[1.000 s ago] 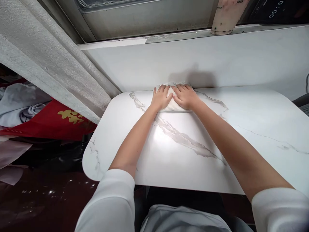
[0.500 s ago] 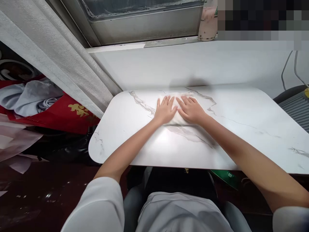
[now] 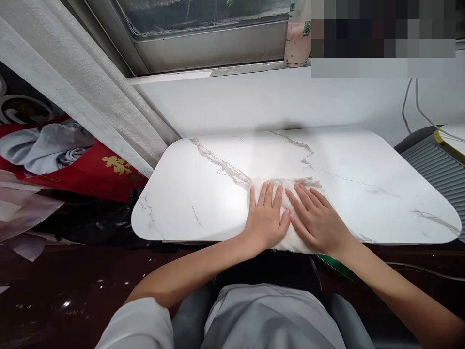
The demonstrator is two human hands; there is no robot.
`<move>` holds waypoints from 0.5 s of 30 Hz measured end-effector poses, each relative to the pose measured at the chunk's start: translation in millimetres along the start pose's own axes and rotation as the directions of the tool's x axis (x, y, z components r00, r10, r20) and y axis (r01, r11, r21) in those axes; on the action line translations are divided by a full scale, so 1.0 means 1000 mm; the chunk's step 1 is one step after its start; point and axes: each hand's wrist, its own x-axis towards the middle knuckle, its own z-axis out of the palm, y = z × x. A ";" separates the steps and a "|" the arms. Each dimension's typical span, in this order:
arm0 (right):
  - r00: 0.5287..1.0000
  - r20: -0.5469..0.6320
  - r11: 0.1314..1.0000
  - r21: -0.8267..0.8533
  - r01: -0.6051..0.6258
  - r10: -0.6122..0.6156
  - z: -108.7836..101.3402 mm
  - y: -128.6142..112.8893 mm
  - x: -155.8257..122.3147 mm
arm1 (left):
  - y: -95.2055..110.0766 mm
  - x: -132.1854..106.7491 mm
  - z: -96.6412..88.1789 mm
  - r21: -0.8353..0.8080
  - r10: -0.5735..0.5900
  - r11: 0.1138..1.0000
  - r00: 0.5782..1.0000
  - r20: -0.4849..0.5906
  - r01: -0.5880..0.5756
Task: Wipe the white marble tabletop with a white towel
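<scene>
A white fluffy cloth (image 3: 298,241) lies at the near edge of the white marble-patterned table (image 3: 203,203), its lower end hanging slightly over that edge. My left hand (image 3: 267,218) rests flat on the cloth's left part, fingers spread and pointing away from me. On its right part my right hand (image 3: 316,220) presses down the same way, fingers stretched out. The two thumbs nearly meet in the middle. Much of the cloth is hidden under both hands.
A grey-white curtain (image 3: 90,82) hangs at the left, beside a red bag (image 3: 80,179) with clothes in it. A drink cup (image 3: 297,43) stands on the window sill. Right of the table are cables (image 3: 407,104) and a grey ribbed object (image 3: 432,165).
Both hands have slid the cloth from the far side of the table toward me, to the near edge. The view has shifted slightly.
</scene>
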 end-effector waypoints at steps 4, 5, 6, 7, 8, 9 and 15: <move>0.997 0.035 0.997 0.024 -0.076 0.075 -0.001 0.000 -0.007 | 0.004 -0.002 -0.001 -0.032 0.025 0.999 0.999 0.043 -0.024; 0.996 0.043 0.997 0.026 -0.078 0.076 -0.002 0.001 -0.006 | 0.004 -0.001 -0.002 -0.037 0.027 0.999 0.998 0.048 -0.026; 0.996 0.048 0.997 0.027 -0.074 0.073 -0.002 0.002 -0.005 | 0.004 0.001 -0.002 -0.040 0.029 0.999 0.998 0.053 -0.027; 0.996 0.051 0.997 0.026 -0.068 0.067 -0.002 0.004 -0.003 | 0.003 0.003 -0.002 -0.041 0.030 0.999 0.998 0.055 -0.027; 0.997 0.054 0.998 0.024 -0.062 0.060 -0.002 0.007 0.000 | 0.002 0.006 -0.002 -0.039 0.030 0.999 0.998 0.057 -0.027; 0.997 0.055 0.998 0.021 -0.056 0.055 -0.001 0.010 0.003 | 0.002 0.010 -0.002 -0.036 0.028 0.999 0.998 0.058 -0.026; 0.989 0.124 0.996 -0.017 -0.084 0.086 0.003 0.039 0.038 | -0.009 0.054 0.002 0.010 0.023 1.000 0.999 0.040 -0.024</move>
